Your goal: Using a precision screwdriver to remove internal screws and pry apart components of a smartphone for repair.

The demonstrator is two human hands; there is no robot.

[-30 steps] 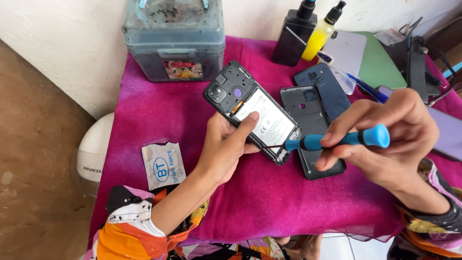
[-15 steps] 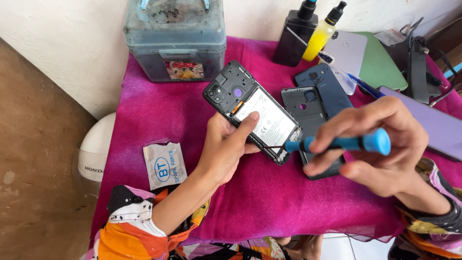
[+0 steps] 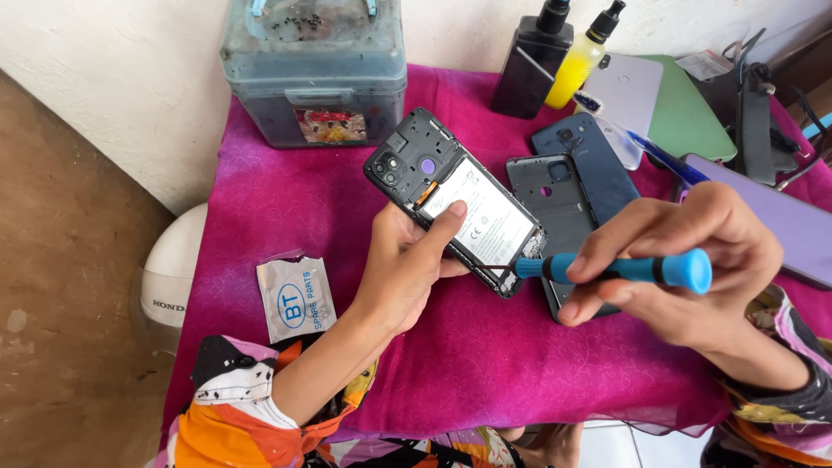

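Left hand (image 3: 407, 269), frame centre: clamped on the opened black smartphone with its back cover off and white battery exposed (image 3: 464, 208). Thumb lies across the battery's lower edge, fingers underneath. Phone sits tilted, camera end toward upper left, lifted slightly off the magenta cloth-covered table (image 3: 286, 191).

Right hand (image 3: 685, 260), right of centre: fingers closed round the blue-handled precision screwdriver (image 3: 624, 269). Shaft runs roughly level, tip pointing left at the phone's lower right corner. Tip looks to be at the frame edge there; can't tell whether it's seated in a screw.

Change vs a second ago: phone and left hand barely moved. Right hand's grip has rolled over the handle, with fingers now more on top and the blue end cap sticking out at right. Tip stays on the same corner. Reads as the driver being turned in place on one fastener, not relocated.

Around it:
- dark grey plastic inner frame plate (image 3: 555, 195), flat on the cloth just right of the phone
- dark blue phone back cover (image 3: 598, 165), beside and partly under that plate
- torn silver foil sachet with blue print (image 3: 296, 296), left of the left forearm
- translucent grey-blue plastic storage box (image 3: 314, 74), upper left
- black bottle (image 3: 535, 65) and yellow bottle (image 3: 582, 56), top centre, touching
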